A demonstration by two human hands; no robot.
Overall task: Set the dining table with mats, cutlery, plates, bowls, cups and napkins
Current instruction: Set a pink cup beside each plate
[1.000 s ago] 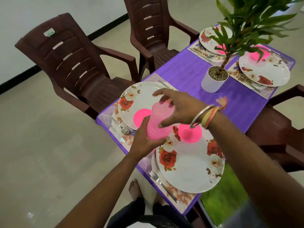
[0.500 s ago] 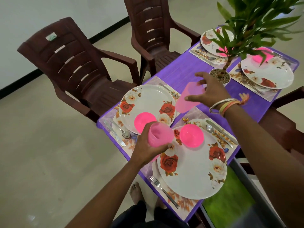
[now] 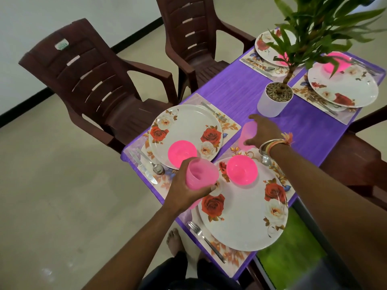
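Note:
My left hand (image 3: 188, 190) grips a pink cup (image 3: 200, 173), held tilted above the near edge of the purple table (image 3: 236, 97), between two floral plates. My right hand (image 3: 262, 130) holds a second pink cup (image 3: 247, 132) down on the table between the near-left mat and the near-right mat. The near plate (image 3: 240, 216) carries a pink bowl (image 3: 241, 169). The left plate (image 3: 184, 126) carries another pink bowl (image 3: 181, 150). A fork (image 3: 206, 240) lies left of the near plate; a knife (image 3: 143, 167) and spoon (image 3: 154, 165) lie beside the left plate.
A white pot with a green plant (image 3: 274, 101) stands mid-table, just beyond my right hand. Two more plates (image 3: 343, 86) with pink bowls sit at the far end. Brown plastic chairs (image 3: 88, 80) line the left side; another chair (image 3: 356, 162) is at right.
My right hand has pulled one pink cup off the stack and carried it rightward, then lowered it onto the table. My left hand kept the other cup, shifting little.

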